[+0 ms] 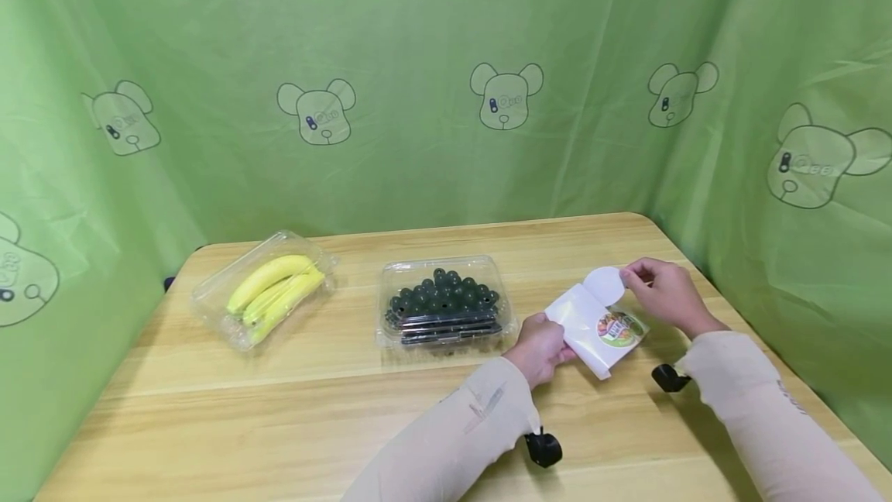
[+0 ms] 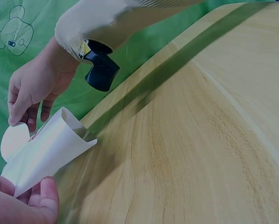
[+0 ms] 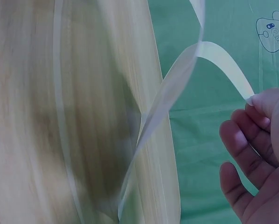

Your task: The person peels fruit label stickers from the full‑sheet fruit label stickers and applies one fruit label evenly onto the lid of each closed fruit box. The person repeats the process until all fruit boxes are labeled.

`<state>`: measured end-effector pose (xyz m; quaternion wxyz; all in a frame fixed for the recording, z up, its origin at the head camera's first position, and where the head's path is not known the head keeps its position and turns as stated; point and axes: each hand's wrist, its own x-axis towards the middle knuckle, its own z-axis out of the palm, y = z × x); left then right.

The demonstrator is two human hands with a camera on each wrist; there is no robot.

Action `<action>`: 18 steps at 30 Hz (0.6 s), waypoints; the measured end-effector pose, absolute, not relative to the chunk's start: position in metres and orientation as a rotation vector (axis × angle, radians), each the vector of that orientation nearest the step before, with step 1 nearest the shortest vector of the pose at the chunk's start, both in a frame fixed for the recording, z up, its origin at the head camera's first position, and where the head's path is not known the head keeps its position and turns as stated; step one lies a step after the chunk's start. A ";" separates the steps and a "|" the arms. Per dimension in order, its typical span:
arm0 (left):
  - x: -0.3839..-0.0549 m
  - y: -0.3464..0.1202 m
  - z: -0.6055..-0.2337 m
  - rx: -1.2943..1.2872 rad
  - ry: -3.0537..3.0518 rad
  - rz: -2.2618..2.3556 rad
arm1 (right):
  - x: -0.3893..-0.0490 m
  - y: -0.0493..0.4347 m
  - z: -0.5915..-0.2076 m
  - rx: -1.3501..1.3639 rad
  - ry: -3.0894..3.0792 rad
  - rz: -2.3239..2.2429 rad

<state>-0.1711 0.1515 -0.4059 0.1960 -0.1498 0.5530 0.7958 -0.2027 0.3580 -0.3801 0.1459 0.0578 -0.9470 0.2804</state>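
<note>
My left hand (image 1: 540,348) grips a curled strip of white label backing paper (image 1: 577,318) near the right side of the table. On that strip shows a round fruit-printed sticker (image 1: 617,329). Between thumb and fingertips, my right hand (image 1: 665,293) pinches the edge of a round sticker (image 1: 604,286), its plain white side showing. This sticker meets or overlaps the strip's upper edge; whether it is still attached I cannot tell. In the right wrist view the pinched sticker (image 3: 229,65) appears bent in an arch. The left wrist view shows the strip (image 2: 48,149) curled over.
Left of the hands, a clear plastic clamshell box (image 1: 446,264) contains dark green grapes (image 1: 446,293). Farther left lies another clear box (image 1: 216,297) with yellow bananas (image 1: 275,293), set at an angle. Green curtains (image 1: 432,177) surround the wooden table (image 1: 279,424).
</note>
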 end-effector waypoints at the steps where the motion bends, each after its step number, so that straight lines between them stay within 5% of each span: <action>1: -0.171 0.151 -0.406 -0.422 1.549 2.231 | -0.203 0.357 -0.380 0.166 -2.724 0.807; 18: -0.170 0.149 -0.406 -0.462 1.562 2.224 | -0.205 0.358 -0.380 0.153 -2.681 0.799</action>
